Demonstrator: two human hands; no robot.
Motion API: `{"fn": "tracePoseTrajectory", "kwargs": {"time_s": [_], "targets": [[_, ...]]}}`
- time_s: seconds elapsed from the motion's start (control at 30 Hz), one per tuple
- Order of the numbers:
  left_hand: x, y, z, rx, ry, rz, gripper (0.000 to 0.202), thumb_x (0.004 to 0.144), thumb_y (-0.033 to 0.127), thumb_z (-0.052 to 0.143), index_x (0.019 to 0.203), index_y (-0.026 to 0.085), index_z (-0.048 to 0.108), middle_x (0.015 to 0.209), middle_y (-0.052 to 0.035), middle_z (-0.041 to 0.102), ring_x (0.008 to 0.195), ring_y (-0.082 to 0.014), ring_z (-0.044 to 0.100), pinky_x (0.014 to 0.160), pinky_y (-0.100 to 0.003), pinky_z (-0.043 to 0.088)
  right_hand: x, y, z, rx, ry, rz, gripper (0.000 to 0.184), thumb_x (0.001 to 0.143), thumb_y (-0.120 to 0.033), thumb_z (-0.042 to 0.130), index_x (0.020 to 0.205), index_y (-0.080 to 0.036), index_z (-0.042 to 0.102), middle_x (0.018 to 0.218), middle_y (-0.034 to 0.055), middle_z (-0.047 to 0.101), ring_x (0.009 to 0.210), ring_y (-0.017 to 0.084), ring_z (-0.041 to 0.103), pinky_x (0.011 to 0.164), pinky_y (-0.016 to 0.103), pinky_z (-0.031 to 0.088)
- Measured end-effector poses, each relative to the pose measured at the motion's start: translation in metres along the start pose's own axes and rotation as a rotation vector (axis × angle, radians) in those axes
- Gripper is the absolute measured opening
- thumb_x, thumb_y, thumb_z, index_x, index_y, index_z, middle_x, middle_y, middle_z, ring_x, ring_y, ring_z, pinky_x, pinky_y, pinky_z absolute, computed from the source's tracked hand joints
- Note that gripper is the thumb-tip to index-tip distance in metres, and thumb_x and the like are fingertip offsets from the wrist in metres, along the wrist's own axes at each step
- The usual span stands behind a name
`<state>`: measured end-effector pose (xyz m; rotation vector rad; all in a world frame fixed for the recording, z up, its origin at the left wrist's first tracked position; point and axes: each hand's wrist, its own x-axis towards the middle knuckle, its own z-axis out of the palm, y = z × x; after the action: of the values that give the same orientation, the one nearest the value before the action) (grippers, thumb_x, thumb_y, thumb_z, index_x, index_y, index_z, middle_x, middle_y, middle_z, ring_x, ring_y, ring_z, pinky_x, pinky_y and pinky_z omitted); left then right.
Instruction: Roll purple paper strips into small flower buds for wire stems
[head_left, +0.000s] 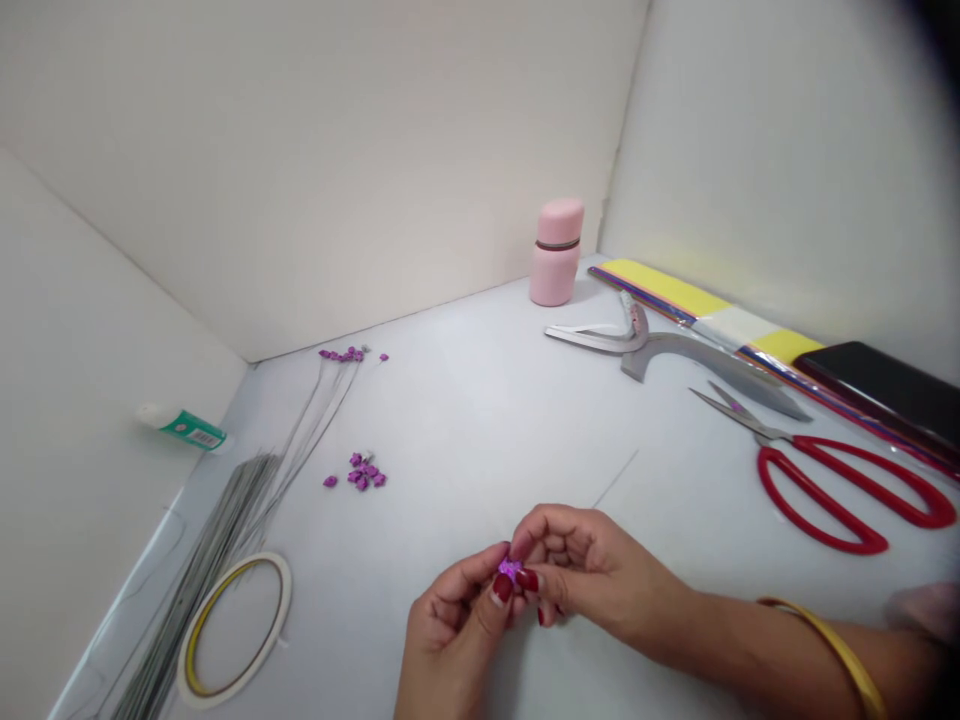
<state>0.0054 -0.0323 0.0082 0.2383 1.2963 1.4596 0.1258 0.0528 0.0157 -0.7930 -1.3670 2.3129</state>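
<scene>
At the lower middle, my left hand (457,625) and my right hand (592,570) meet, fingertips closed on a small glittery purple flower (510,569). Thumb and finger of each hand pinch it from either side, covering much of its shape. Beyond my right hand a thin wire (617,477) slants up over the table; whether it joins the flower is hidden. To the left lies a little cluster of purple buds (366,473) with one bud (330,481) beside it. Farther back, several purple flowers on wire stems (341,355) rest on the table.
A bundle of grey wires (202,560) and a tape roll (281,600) lie at the left, near a green-and-white tube (193,430). At the right are red-handled scissors (825,540), a grey cutting tool (675,350), packed coloured sheets (675,290), a dark phone-like object (885,380) and a pink bottle (556,270).
</scene>
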Motion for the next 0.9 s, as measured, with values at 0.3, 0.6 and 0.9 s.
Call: {"fn": "tracePoseTrajectory", "kwargs": {"time_s": [0.3,0.6,0.9], "targets": [[0.0023,0.0010,0.0016,-0.132,-0.022,-0.092,0.028,0.042,0.026,0.085,0.065,0.016,0.073,0.055,-0.0016,0.069,0.046,-0.0044,0.059,0.052,-0.012,0.048,-0.0005,0.0022,-0.0026,0.026,0.017,0.006,0.025,0.071,-0.031,0.069,0.080,-0.015,0.051,0.064,-0.0004,0.063,0.053,0.008,0.055,0.052,0.020,0.041],[0.0004,0.0016,0.0033,-0.193,-0.031,-0.129,0.028,0.043,0.023,0.085,0.067,0.015,0.073,0.057,-0.0020,0.071,0.047,-0.0047,0.060,0.052,-0.011,0.049,0.0001,0.0009,0.0002,0.099,-0.012,-0.032,0.023,0.069,-0.029,0.071,0.074,-0.014,0.054,0.062,0.0008,0.064,0.055,0.008,0.058,0.052,0.019,0.042],[-0.0001,0.0033,0.0058,-0.156,-0.004,-0.093,0.027,0.042,0.025,0.086,0.063,0.015,0.071,0.053,0.0000,0.067,0.045,-0.0041,0.057,0.050,-0.011,0.047,0.0012,0.0035,-0.0044,0.081,0.002,0.009,0.022,0.068,-0.026,0.072,0.075,-0.013,0.056,0.060,-0.0003,0.064,0.049,0.006,0.053,0.046,0.016,0.034]]}}
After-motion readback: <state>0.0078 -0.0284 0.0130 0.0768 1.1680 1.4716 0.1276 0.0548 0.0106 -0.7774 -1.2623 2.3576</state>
